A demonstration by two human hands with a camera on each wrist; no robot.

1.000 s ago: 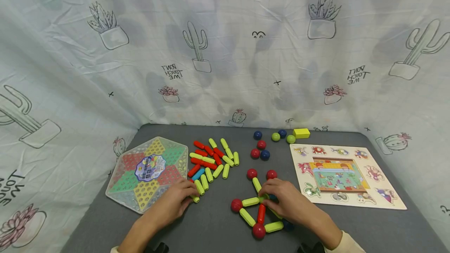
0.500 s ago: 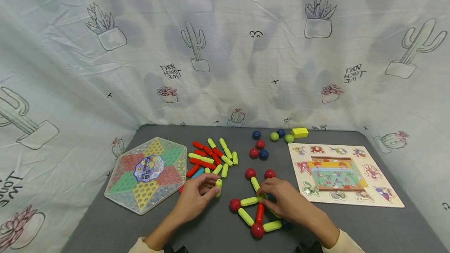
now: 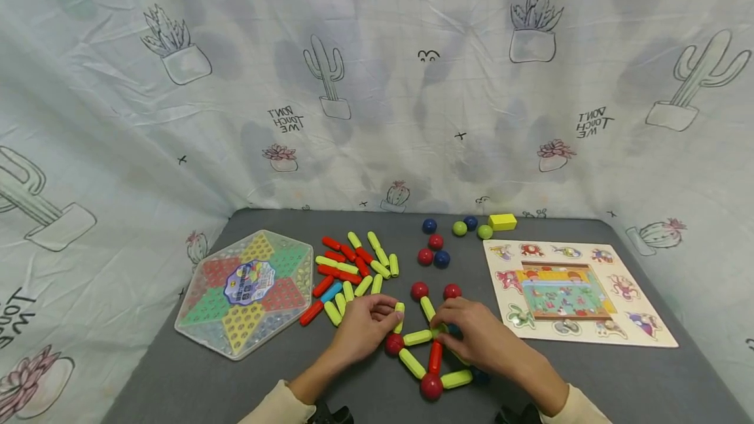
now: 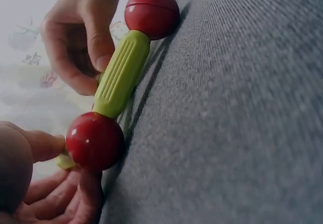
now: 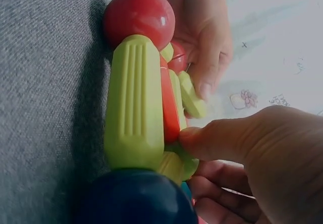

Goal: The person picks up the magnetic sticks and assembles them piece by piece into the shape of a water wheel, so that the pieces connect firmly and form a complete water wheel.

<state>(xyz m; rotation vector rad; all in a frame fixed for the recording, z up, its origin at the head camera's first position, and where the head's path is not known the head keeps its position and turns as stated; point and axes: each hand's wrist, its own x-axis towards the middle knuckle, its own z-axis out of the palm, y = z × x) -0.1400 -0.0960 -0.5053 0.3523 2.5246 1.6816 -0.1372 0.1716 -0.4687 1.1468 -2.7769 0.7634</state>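
Note:
My left hand (image 3: 366, 326) pinches a yellow-green rod (image 3: 399, 317) between thumb and fingers. The rod stands tilted close to the red ball (image 3: 394, 345) at the left corner of a ball-and-rod frame; in the left wrist view that red ball (image 4: 96, 141) hides most of the rod, and contact is hard to confirm. My right hand (image 3: 480, 334) pinches the green ball (image 3: 439, 331) in the middle of the frame, partly covered by its fingers. A red rod (image 3: 435, 357) runs from there to the near red ball (image 3: 432, 386). A dark blue ball (image 5: 136, 199) sits at another corner.
Loose red, yellow-green and blue rods (image 3: 340, 272) lie left of the frame. Several loose balls (image 3: 442, 259) and a yellow block (image 3: 502, 222) are farther back. A hexagonal game board (image 3: 247, 293) lies left, a wooden puzzle board (image 3: 580, 332) right. A printed curtain (image 3: 377, 84) borders the table.
My left hand has picked up a yellow-green rod from the pile's near side and carried it right to the left red ball. The right hand has kept its place on the frame.

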